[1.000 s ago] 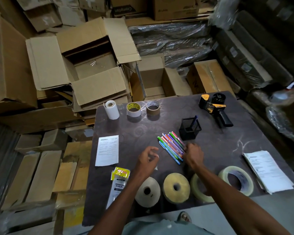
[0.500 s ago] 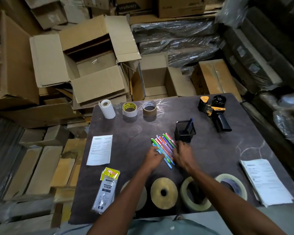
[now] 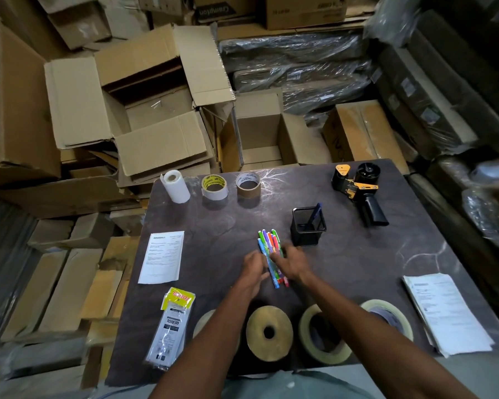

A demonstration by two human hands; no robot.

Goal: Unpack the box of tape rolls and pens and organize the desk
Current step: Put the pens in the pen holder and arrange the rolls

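Dark stone-patterned worktop (image 3: 357,269) amid stacked cardboard, with an open carton (image 3: 156,110) behind its far left corner. Along the near edge, four large tape rolls (image 3: 269,333) in a row, partly under the forearms. At the right edge, a paper stack (image 3: 447,312); at left, a printed sheet (image 3: 162,257) and a plastic packet (image 3: 172,326). At the far side, a tape dispenser (image 3: 357,191), white paper roll (image 3: 175,186) and two small tape rolls (image 3: 214,187). Mid-worktop, a mesh pen holder (image 3: 307,227) with one blue pen. Just beside it, the bundle of coloured pens (image 3: 270,249) lying flat, pressed between left hand (image 3: 254,269) and right hand (image 3: 293,264); each grip narrow, fingers curled against the bundle.
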